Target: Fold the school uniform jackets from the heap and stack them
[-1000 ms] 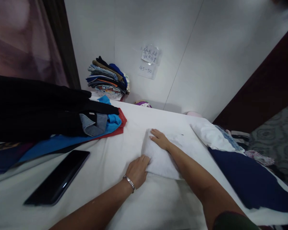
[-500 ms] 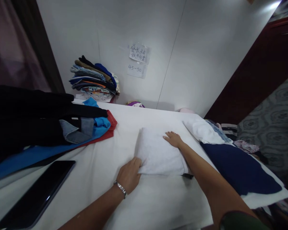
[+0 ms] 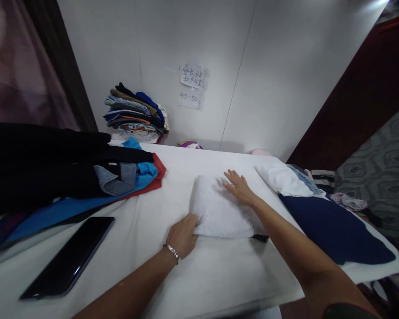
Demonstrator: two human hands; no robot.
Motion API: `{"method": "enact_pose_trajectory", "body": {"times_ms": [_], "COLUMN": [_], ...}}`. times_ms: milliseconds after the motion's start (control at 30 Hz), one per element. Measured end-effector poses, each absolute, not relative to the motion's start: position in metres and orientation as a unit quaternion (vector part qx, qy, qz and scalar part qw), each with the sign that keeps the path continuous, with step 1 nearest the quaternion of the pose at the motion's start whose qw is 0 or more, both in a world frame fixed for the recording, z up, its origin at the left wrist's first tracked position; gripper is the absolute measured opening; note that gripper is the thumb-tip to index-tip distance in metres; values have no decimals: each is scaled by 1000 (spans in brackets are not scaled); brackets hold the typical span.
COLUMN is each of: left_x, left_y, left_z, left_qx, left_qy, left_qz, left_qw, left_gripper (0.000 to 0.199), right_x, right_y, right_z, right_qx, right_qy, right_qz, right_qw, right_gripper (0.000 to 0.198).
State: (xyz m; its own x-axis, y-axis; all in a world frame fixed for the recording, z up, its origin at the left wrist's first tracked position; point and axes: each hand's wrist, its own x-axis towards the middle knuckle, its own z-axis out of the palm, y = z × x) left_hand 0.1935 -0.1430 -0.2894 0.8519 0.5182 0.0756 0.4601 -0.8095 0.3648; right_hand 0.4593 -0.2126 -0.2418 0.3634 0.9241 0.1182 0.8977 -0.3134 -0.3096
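Note:
A folded white garment (image 3: 219, 212) lies in the middle of the white-covered table; its exact kind does not show. My left hand (image 3: 183, 235), with a silver bracelet at the wrist, is closed on its near left corner. Over the far right part of the garment, my right hand (image 3: 240, 188) is open with fingers spread; whether the fingertips touch the cloth I cannot tell. A small dark piece (image 3: 260, 238) sticks out from under the garment's near right corner.
On the left are a black garment (image 3: 53, 164) over blue and red cloth, and a dark phone (image 3: 69, 257). A clothes stack (image 3: 134, 113) stands against the wall. To the right lie a navy garment (image 3: 332, 228) and a white one (image 3: 286, 179). Paper notes (image 3: 193, 84) hang on the wall.
My right hand has lifted from lying flat on the garment, its fingers now more spread. My left hand keeps its hold on the corner. The whole view has shifted slightly.

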Motion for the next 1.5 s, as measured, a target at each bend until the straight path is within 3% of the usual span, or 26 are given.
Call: {"method": "enact_pose_trajectory", "body": {"times_ms": [200, 467, 700, 800, 900, 1000, 1100, 1233, 1500], "left_x": [193, 182, 193, 201, 211, 228, 251, 281, 275], "left_y": [-143, -141, -144, -138, -121, -102, -89, -80, -84], "left_z": [-288, -282, -278, -278, -274, -267, -259, -255, -252], "left_qx": [951, 947, 933, 915, 868, 794, 726, 700, 693], "left_qy": [249, 212, 139, 179, 286, 385, 436, 440, 456], "left_qz": [96, 175, 286, 289, 252, 180, 128, 116, 158], "left_qw": [157, 165, 167, 217, 318, 436, 516, 550, 535], "left_gripper": [23, 12, 32, 34, 44, 58, 70, 75, 78], "right_x": [396, 397, 393, 415, 454, 488, 498, 491, 485], "right_y": [-227, -245, -263, -277, -303, -327, -338, -330, -310], "right_z": [-277, -264, -275, -264, -262, -269, -277, -280, -274], "right_qx": [-731, -737, -740, -757, -830, -852, -806, -765, -722], "right_qy": [-669, -662, -658, -625, -471, -269, -182, -168, -242], "right_qz": [13, -9, 22, 32, 31, 163, 274, 314, 281], "right_qw": [130, 132, 137, 187, 297, 419, 493, 537, 584], "right_gripper": [70, 70, 70, 66, 64, 71, 78, 86, 67]}}
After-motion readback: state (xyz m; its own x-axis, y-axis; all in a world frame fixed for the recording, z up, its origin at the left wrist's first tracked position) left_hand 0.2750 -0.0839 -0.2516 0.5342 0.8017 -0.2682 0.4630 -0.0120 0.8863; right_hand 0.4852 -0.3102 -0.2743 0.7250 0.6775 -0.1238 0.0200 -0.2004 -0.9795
